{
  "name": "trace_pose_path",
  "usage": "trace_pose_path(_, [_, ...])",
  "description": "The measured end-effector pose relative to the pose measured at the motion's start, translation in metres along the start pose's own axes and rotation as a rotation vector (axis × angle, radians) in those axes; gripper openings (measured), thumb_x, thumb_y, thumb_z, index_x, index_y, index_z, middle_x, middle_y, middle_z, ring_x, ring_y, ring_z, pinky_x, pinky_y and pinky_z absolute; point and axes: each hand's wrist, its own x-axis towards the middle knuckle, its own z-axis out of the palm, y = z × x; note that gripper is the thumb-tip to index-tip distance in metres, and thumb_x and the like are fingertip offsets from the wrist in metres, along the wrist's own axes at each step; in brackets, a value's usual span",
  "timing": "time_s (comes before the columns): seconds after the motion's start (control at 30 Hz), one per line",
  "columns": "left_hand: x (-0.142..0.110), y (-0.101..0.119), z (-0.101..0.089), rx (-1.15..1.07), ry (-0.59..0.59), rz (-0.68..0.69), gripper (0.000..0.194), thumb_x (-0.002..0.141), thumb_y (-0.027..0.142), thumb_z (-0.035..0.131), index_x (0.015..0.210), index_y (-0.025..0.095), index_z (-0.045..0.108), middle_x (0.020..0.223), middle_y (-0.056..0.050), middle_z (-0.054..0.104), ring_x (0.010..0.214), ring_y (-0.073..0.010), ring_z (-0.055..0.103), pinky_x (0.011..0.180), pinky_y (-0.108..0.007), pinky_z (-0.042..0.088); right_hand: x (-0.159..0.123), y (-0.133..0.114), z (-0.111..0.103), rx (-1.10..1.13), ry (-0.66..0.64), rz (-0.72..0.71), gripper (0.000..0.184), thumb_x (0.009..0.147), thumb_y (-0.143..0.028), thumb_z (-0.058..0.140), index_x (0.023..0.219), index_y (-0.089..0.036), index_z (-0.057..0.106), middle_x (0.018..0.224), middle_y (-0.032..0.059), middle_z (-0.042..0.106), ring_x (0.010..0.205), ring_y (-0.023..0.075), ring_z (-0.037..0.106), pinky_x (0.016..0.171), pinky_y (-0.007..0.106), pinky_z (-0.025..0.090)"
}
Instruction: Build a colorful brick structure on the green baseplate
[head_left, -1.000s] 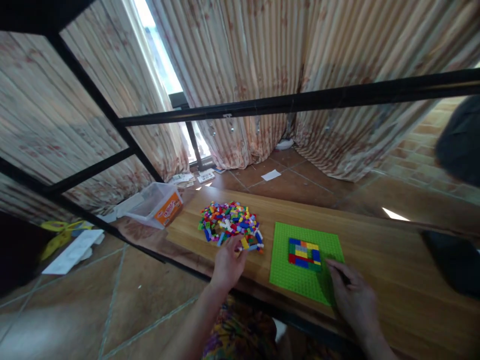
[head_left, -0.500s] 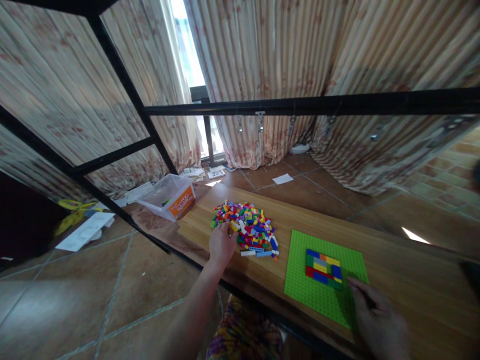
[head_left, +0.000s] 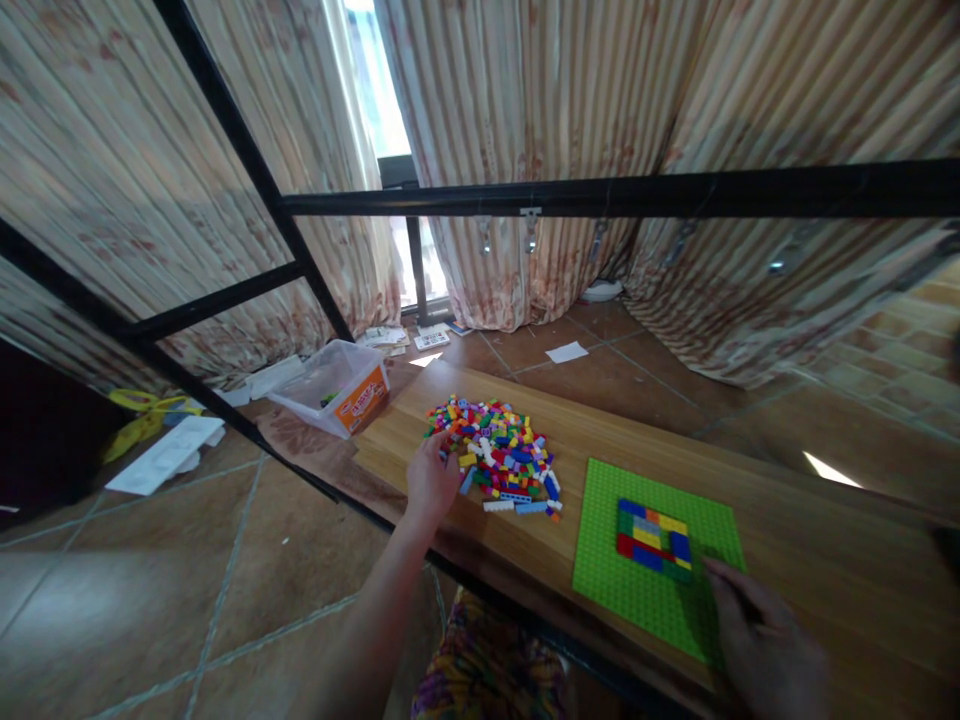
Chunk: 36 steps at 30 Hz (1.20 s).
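My left hand is at the near left edge of a heap of small toy bricks in many colours. Its thumb and fingers are apart, with bricks showing between them; a yellow brick lies by the thumb. On the right, my right hand rests over the edge of a green studded baseplate, fingers curled and pinched together. Whatever it may hold is hidden. Left of its fingertips, a flat rectangle of joined bricks in blue, red, yellow, green and grey sits on the baseplate, with a small gap inside.
Bricks and baseplate lie on a long wooden board. At its far left end stands a clear plastic box with an orange label. A black metal rail crosses ahead, before striped curtains. Papers lie on the tiled floor.
My left hand has moved slightly left, away from the yellow brick, which stays in the heap. My right hand keeps its place beside the joined bricks. The view has shifted a little.
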Motion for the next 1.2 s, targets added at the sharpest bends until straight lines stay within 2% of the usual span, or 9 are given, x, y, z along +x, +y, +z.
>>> trace_pose_path(0.17, [0.016, -0.025, -0.013, 0.065, 0.084, -0.084, 0.041, 0.082, 0.01, 0.046, 0.12, 0.015, 0.06, 0.106, -0.01, 0.067, 0.098, -0.0212, 0.063, 0.089, -0.034, 0.05, 0.0, 0.002, 0.001, -0.017, -0.001, -0.002, 0.049, 0.079, -0.06, 0.045, 0.096, -0.024, 0.072, 0.103, 0.0097, 0.073, 0.087, 0.0314, 0.069, 0.073, 0.043, 0.055])
trace_pose_path(0.27, [0.026, -0.042, -0.019, 0.119, 0.04, -0.092, 0.045, 0.078, 0.005, 0.047, 0.122, 0.012, 0.059, 0.111, -0.013, 0.065, 0.103, -0.0222, 0.062, 0.092, -0.035, 0.049, -0.001, 0.005, 0.001, -0.035, -0.013, 0.011, 0.051, 0.079, -0.061, 0.044, 0.098, -0.023, 0.072, 0.103, 0.0097, 0.073, 0.088, 0.0316, 0.069, 0.072, 0.043, 0.055])
trace_pose_path(0.37, [0.033, -0.052, -0.021, 0.13, -0.035, -0.045, 0.045, 0.075, 0.003, 0.05, 0.117, 0.012, 0.063, 0.111, -0.013, 0.065, 0.104, -0.0219, 0.061, 0.094, -0.034, 0.048, -0.001, 0.006, 0.002, -0.041, -0.014, 0.002, 0.051, 0.079, -0.061, 0.044, 0.098, -0.023, 0.072, 0.104, 0.0099, 0.072, 0.087, 0.0313, 0.069, 0.072, 0.042, 0.054])
trace_pose_path(0.53, [0.036, -0.052, -0.021, 0.141, -0.132, 0.036, 0.038, 0.075, 0.005, 0.053, 0.109, 0.014, 0.068, 0.103, -0.01, 0.066, 0.096, -0.0209, 0.061, 0.09, -0.033, 0.048, -0.001, 0.004, 0.003, -0.015, 0.005, -0.003, 0.051, 0.079, -0.061, 0.044, 0.097, -0.023, 0.072, 0.102, 0.01, 0.073, 0.085, 0.0309, 0.069, 0.071, 0.042, 0.054])
trace_pose_path(0.73, [0.031, -0.048, -0.019, 0.142, -0.166, 0.082, 0.03, 0.079, 0.008, 0.054, 0.102, 0.016, 0.07, 0.099, -0.008, 0.067, 0.093, -0.0197, 0.061, 0.087, -0.032, 0.048, 0.001, 0.005, 0.005, -0.012, 0.0, 0.004, 0.05, 0.079, -0.061, 0.045, 0.098, -0.023, 0.072, 0.103, 0.0098, 0.073, 0.087, 0.0304, 0.069, 0.075, 0.044, 0.054])
trace_pose_path(0.97, [0.026, -0.044, -0.014, 0.124, -0.147, 0.088, 0.026, 0.08, 0.009, 0.053, 0.097, 0.015, 0.07, 0.098, -0.009, 0.068, 0.09, -0.0204, 0.063, 0.084, -0.032, 0.049, -0.001, 0.004, 0.006, 0.009, 0.025, -0.037, 0.051, 0.081, -0.061, 0.043, 0.097, -0.021, 0.072, 0.103, 0.0107, 0.072, 0.088, 0.029, 0.068, 0.08, 0.042, 0.054])
trace_pose_path(1.2, [0.018, -0.042, -0.009, 0.085, -0.093, 0.065, 0.027, 0.081, 0.013, 0.055, 0.105, 0.013, 0.067, 0.101, -0.011, 0.069, 0.093, -0.0221, 0.064, 0.088, -0.035, 0.05, 0.0, 0.002, 0.006, 0.022, 0.043, -0.068, 0.048, 0.083, -0.059, 0.044, 0.096, -0.021, 0.072, 0.102, 0.0109, 0.072, 0.088, 0.0282, 0.068, 0.078, 0.04, 0.053])
